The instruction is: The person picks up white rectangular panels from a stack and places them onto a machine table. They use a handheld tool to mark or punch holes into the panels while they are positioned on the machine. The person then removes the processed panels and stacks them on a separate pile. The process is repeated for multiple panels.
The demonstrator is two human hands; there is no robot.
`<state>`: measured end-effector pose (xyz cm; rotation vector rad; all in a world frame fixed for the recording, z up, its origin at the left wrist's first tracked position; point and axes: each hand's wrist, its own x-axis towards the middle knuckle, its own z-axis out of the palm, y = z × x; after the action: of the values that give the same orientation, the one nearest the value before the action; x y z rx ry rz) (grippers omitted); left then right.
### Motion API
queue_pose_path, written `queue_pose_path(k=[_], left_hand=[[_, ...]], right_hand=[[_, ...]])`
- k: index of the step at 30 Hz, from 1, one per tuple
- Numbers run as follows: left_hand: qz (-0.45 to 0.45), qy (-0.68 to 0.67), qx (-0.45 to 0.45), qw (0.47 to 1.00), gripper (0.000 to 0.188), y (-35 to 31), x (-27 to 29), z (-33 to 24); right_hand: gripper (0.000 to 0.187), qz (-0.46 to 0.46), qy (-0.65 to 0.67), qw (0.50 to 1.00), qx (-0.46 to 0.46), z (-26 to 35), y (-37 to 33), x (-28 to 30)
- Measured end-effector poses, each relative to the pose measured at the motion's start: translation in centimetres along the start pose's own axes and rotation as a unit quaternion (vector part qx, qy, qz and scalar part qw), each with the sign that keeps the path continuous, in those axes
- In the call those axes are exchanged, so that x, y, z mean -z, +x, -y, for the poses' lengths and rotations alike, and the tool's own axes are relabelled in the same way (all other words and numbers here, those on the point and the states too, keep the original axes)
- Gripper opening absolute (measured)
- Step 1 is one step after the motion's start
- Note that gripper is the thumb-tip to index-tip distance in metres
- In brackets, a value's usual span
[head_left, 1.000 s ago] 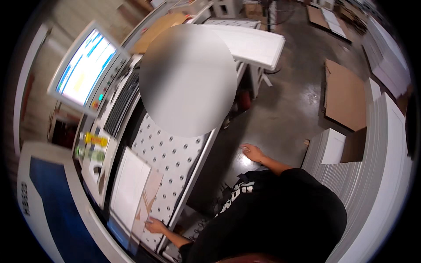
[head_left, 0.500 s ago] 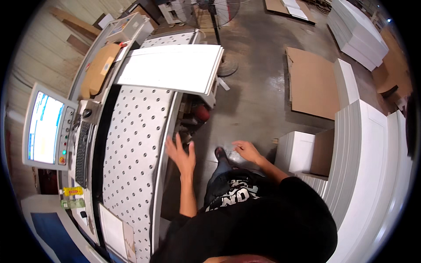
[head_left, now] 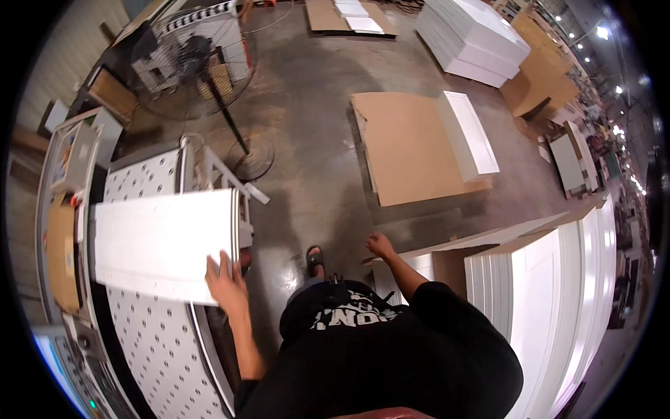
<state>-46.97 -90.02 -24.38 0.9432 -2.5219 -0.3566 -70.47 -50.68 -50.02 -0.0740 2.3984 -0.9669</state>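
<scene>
A small stack of white panels (head_left: 167, 241) lies across the roller-studded white table (head_left: 157, 335) on my left. My left hand (head_left: 227, 285) is at the near right corner of that stack, fingers spread and nothing gripped. Whether the fingertips touch the top panel I cannot tell. Out to my right, my right hand (head_left: 379, 246) hangs in the air with its fingers loosely curled in. Nothing shows in it, and it is close to the stacked white panels (head_left: 492, 293) on the right.
A standing fan (head_left: 220, 105) stands beyond the table. Ahead on the floor lies a brown cardboard sheet (head_left: 401, 153) bearing a long white box-like piece (head_left: 469, 136). Farther off rises a tall white panel stack (head_left: 467, 42). A control screen (head_left: 59, 366) is at lower left.
My view has turned right and I am closer to the panel stack on the table. My left hand has come to its corner. My right hand's fingers have curled in.
</scene>
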Motion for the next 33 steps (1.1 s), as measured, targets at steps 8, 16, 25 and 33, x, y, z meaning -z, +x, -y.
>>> queue_pose_path(k=[8, 16, 25, 33], left_hand=[[0.059, 0.018, 0.023, 0.998, 0.048, 8.8, 0.0, -5.3], [0.136, -0.178, -0.218, 0.95, 0.036, 36.1, -13.1, -28.1], [0.311, -0.203, -0.385, 0.845, 0.04, 56.5, -26.8, -44.0], [0.322, -0.286, -0.185, 0.883, 0.042, 73.9, -40.7, -43.0]], right_hand=[[0.038, 0.041, 0.114, 0.958, -0.26, -7.5, 0.6, 1.1], [0.042, 0.071, 0.078, 0.985, -0.135, -9.0, 14.2, -4.1], [0.032, -0.022, 0.284, 0.931, -0.226, 9.0, 46.7, 17.2], [0.032, -0.035, 0.258, 0.958, -0.121, 24.0, 71.0, 29.1]])
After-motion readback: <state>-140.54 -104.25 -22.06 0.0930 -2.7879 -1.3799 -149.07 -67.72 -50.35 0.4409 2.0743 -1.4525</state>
